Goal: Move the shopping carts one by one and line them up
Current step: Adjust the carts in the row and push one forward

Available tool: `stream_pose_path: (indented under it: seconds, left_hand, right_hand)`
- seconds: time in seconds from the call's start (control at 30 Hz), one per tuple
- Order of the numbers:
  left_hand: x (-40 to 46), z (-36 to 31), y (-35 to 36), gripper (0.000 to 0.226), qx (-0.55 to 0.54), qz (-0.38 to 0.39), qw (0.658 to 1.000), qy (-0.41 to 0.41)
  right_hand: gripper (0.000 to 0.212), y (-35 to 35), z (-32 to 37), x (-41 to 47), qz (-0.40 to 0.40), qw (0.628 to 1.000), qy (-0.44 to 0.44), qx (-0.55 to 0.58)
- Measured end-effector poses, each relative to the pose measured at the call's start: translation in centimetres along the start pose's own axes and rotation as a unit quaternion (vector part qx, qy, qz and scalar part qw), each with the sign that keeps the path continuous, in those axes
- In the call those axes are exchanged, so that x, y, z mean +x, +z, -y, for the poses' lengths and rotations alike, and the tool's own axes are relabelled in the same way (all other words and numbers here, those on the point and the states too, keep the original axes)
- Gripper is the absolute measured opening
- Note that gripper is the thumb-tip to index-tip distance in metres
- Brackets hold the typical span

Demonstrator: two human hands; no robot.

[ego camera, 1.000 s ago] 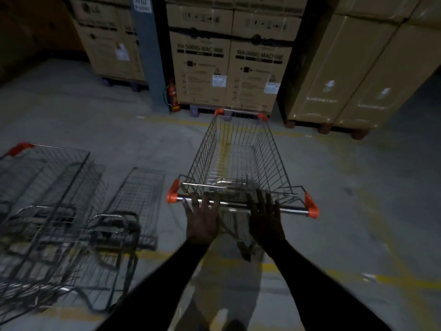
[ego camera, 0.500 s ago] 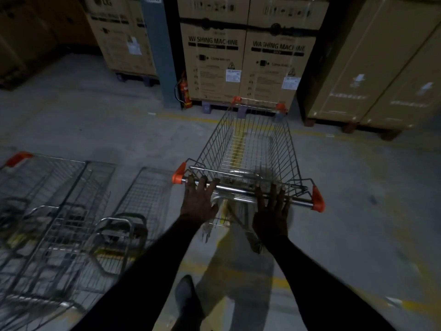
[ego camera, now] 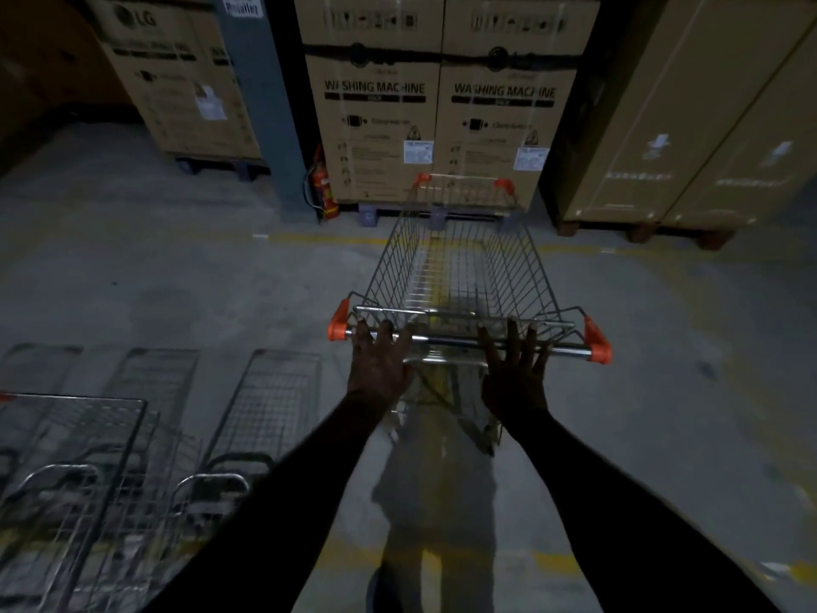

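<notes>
Both hands, left (ego camera: 379,365) and right (ego camera: 515,376), are spread flat on the handle (ego camera: 460,342), cart (ego camera: 460,276) straight ahead, so I'd push evenly and swing left toward the row (ego camera: 110,457).

dim concrete floor (ego camera: 154,276), stacked cartons (ego camera: 437,104)

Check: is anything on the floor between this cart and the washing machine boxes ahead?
Nothing visible: the floor ahead of the cart is bare up to the boxes. The parked carts stand off to the left.
</notes>
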State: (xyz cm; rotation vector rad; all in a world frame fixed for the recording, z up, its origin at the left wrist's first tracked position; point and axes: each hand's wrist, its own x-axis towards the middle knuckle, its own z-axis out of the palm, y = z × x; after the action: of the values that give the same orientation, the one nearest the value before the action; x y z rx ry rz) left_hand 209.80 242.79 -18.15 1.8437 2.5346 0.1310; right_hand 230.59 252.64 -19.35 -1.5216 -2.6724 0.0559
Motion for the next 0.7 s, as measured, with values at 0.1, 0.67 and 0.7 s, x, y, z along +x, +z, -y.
stream_pose_path:
  seconds: [0.1, 0.67, 0.7]
  left_hand:
    - [1.3, 3.4, -0.1, 0.068, -0.023, 0.003, 1.0, -0.017]
    - [-8.9, 11.5, -0.2, 0.086, -0.024, 0.021, 0.999, -0.044]
    - [-10.2, 11.3, -0.3, 0.087, -0.031, 0.025, 0.998, -0.049]
  right_hand:
    - [0.088, 0.2, 2.7, 2.0, 0.011, 1.0, 0.001, -0.006]
    - [0.08, -2.2, 11.2, -5.6, 0.028, 0.994, -0.091, 0.044]
    - [0.079, -2.3, 11.2, -6.9, 0.032, 0.996, -0.076, 0.039]
